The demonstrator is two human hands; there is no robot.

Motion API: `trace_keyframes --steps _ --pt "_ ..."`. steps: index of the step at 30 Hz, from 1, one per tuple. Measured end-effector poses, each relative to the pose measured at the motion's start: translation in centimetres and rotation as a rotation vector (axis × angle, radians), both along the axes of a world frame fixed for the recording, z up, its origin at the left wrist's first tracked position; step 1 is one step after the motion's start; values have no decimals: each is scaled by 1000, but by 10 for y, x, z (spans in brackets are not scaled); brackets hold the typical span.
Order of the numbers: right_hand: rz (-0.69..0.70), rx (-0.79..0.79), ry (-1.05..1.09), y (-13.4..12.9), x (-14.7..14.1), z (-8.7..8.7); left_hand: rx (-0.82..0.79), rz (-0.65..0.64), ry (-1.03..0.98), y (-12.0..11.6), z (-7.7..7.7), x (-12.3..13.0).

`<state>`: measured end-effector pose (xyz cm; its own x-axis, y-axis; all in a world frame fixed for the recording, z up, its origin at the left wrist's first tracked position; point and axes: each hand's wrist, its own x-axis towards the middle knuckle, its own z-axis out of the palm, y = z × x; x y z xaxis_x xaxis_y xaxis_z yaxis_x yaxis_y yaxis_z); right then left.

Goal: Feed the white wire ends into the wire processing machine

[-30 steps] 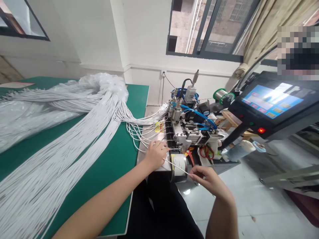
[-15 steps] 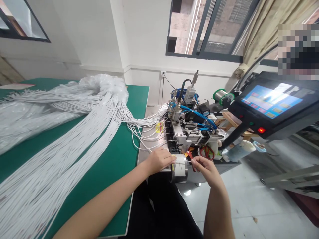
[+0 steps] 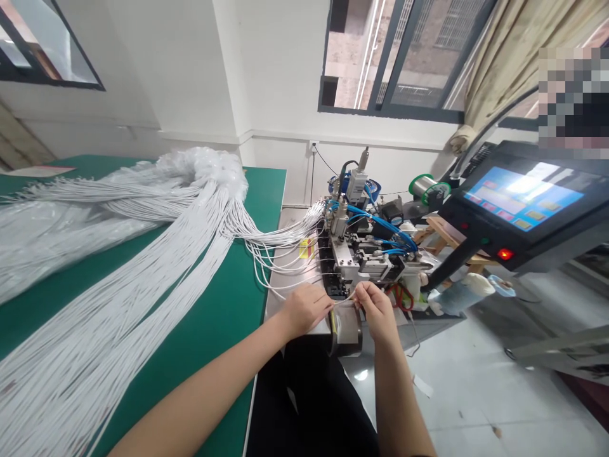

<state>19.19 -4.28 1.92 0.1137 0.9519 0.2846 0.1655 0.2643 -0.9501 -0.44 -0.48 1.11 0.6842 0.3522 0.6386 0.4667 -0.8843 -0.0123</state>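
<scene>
A thin white cable [image 3: 343, 301] runs between my two hands at the near end of a machine [image 3: 352, 254]. My left hand [image 3: 308, 309] is closed on it, low over the metal plate [image 3: 290, 273]. The cable's other end is pinched by the fingertips of my right hand [image 3: 373, 306], close beside the machine's front parts. Below the cable is a rounded part with a white label [image 3: 347, 331]. Other white cables [image 3: 285, 235] stretch from the green table into a row along the machine's left side.
Large bundles of white cables [image 3: 143, 279] cover much of the green table [image 3: 264, 190]. At right stand a lit touch screen [image 3: 523, 193], a wire spool [image 3: 423, 189], red-handled scissors [image 3: 402, 296] and a blue-white roll [image 3: 464, 293].
My right hand has moved left and up towards the machine, closer to my left hand. The cable between them now slants upward. The red-and-orange tool by my right hand is no longer visible.
</scene>
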Motion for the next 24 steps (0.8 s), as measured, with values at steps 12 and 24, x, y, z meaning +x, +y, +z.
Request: trace_keyframes --steps 12,24 --pt "-58 -60 -518 20 24 -20 -151 224 52 2 -3 1" --pt "30 -62 -211 30 24 -39 -143 248 4 1 -3 2"
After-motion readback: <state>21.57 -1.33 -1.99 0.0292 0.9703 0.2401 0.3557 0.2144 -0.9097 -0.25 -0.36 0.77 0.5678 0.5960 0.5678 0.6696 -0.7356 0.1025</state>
